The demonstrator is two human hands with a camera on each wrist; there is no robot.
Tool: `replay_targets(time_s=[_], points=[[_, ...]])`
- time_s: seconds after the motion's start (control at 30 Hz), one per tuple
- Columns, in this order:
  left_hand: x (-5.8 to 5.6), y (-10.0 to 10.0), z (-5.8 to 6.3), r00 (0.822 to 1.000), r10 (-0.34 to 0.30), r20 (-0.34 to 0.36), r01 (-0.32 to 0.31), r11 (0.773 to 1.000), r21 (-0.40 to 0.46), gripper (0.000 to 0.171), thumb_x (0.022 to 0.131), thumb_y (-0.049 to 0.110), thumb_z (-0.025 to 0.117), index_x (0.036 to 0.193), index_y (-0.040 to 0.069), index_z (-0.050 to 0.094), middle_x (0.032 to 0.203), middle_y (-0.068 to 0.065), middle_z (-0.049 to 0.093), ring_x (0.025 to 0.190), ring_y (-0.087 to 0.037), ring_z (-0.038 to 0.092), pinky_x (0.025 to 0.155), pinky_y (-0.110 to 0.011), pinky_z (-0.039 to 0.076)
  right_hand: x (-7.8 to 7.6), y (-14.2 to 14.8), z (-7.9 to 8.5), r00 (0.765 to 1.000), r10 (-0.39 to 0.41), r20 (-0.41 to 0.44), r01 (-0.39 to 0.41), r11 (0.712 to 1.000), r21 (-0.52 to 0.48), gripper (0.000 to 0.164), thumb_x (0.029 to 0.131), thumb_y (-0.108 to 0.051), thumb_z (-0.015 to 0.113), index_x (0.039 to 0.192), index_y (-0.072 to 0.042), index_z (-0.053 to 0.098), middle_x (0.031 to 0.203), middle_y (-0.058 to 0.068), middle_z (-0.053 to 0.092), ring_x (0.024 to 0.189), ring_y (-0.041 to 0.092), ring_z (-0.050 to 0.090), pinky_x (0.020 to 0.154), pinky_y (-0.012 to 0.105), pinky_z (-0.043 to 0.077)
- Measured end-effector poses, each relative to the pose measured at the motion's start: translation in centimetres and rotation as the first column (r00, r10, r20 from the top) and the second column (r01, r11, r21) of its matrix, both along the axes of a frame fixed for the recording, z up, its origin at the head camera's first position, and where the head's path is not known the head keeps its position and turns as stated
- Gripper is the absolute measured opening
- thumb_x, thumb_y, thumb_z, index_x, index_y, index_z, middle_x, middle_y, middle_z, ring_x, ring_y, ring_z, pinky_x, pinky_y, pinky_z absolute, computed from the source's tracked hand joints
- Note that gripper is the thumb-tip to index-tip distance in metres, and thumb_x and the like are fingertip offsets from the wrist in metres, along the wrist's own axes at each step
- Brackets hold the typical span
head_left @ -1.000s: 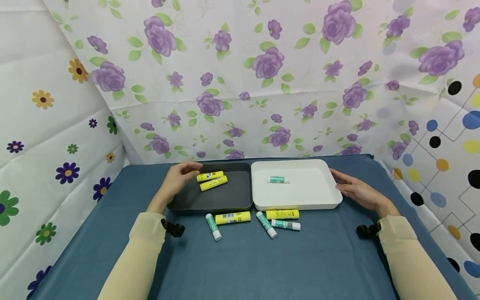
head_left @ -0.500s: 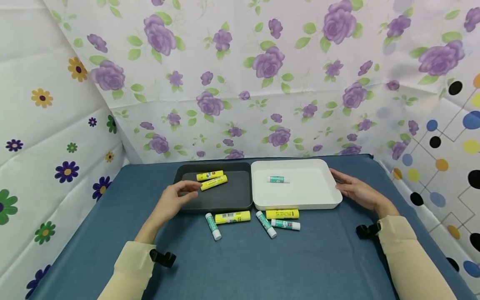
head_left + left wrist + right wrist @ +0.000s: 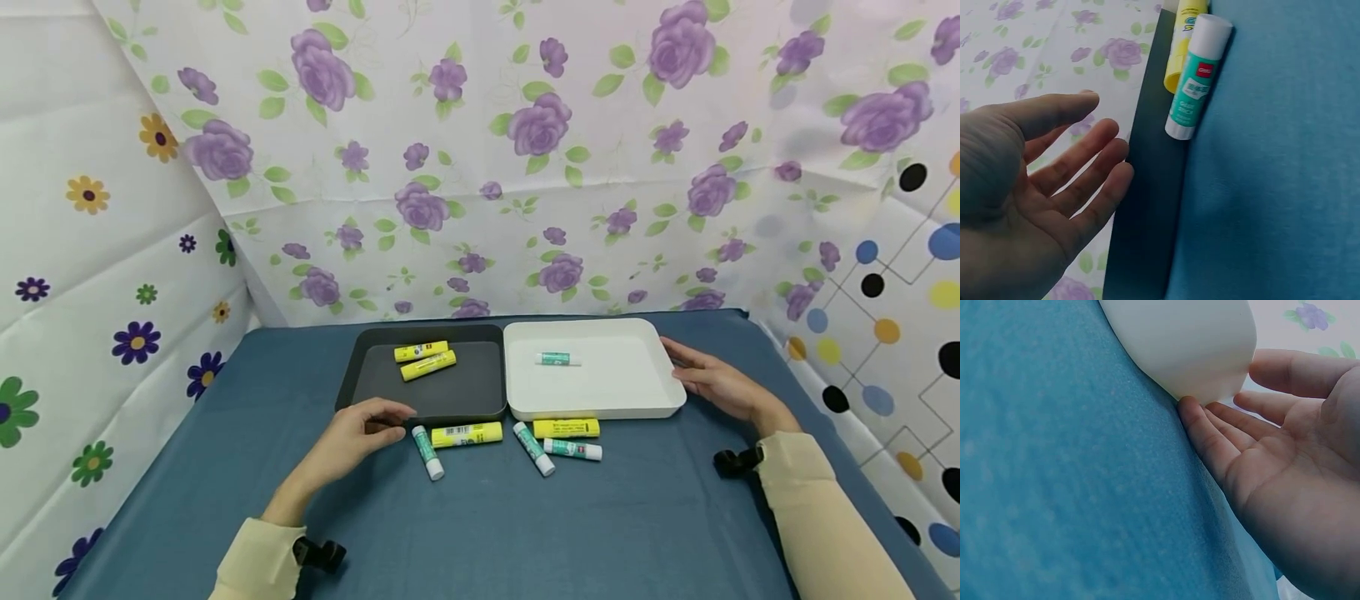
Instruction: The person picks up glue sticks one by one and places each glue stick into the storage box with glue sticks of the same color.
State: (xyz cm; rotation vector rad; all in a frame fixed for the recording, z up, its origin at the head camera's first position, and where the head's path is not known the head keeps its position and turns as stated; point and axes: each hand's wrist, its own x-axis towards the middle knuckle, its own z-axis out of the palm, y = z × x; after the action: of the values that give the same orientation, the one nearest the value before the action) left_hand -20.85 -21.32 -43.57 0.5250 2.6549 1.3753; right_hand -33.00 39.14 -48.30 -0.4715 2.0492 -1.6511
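Note:
My left hand (image 3: 348, 442) hovers by the near-left corner of the dark grey tray (image 3: 465, 392), its fingers loosely bent and holding nothing. Close to its fingertips lies a green-and-white glue stick (image 3: 428, 453), labelled in the left wrist view (image 3: 1192, 87). Beside that is a yellow glue stick (image 3: 467, 434). Inside the grey tray are two more yellow glue sticks (image 3: 427, 365). My right hand (image 3: 716, 383) touches the right end of the white tray (image 3: 607, 392) with extended fingers. One green-and-white glue stick (image 3: 557, 359) lies in the white tray.
In front of the white tray lie a yellow glue stick (image 3: 566, 428) and two green-and-white ones (image 3: 572, 450). Both trays stand side by side on a blue cloth (image 3: 525, 542). A flowered sheet (image 3: 480, 167) hangs behind the table.
My left hand has moved from the far-left part of the grey tray towards me, to its near-left corner beside the green-and-white glue stick. The right hand has stayed at the white tray.

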Motion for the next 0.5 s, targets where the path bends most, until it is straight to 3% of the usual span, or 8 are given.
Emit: replay_targets(time_s=[0.1, 0.37, 0.5], points=[[0.12, -0.12, -0.43, 0.999, -0.029, 0.017, 0.029, 0.999, -0.015, 0.029, 0.1, 0.014, 0.072, 0.129, 0.013, 0.072, 0.128, -0.008, 0.068, 0.114, -0.027, 0.067, 0.091, -0.031, 0.057, -0.05, 0.0, -0.05, 1.0, 0.001, 0.003, -0.001, 1.0, -0.002, 0.075, 0.113, -0.019, 0.048, 0.169, -0.016, -0.002, 0.174, 0.011, -0.012, 0.157, 0.041, -0.011, 0.1, 0.01, 0.038], [0.04, 0.1, -0.64, 0.992, -0.109, 0.056, 0.112, 0.992, -0.059, 0.032, 0.101, 0.014, 0.071, 0.133, 0.015, 0.071, 0.133, -0.006, 0.066, 0.128, -0.033, 0.059, 0.105, -0.052, 0.05, -0.12, 0.11, -0.12, 1.0, -0.004, -0.002, 0.004, 1.0, 0.004, 0.075, 0.112, -0.018, 0.048, 0.169, -0.016, -0.001, 0.174, 0.011, -0.013, 0.157, 0.041, -0.012, 0.1, 0.009, 0.038], [0.11, 0.17, -0.78, 0.988, -0.132, 0.084, 0.138, 0.987, -0.076, 0.034, 0.1, 0.014, 0.071, 0.135, 0.013, 0.07, 0.138, -0.008, 0.064, 0.133, -0.036, 0.056, 0.107, -0.055, 0.048, -0.12, 0.03, -0.09, 1.0, 0.0, -0.001, 0.0, 1.0, 0.006, 0.075, 0.113, -0.018, 0.048, 0.169, -0.016, -0.001, 0.174, 0.01, -0.013, 0.157, 0.04, -0.013, 0.1, 0.009, 0.038]])
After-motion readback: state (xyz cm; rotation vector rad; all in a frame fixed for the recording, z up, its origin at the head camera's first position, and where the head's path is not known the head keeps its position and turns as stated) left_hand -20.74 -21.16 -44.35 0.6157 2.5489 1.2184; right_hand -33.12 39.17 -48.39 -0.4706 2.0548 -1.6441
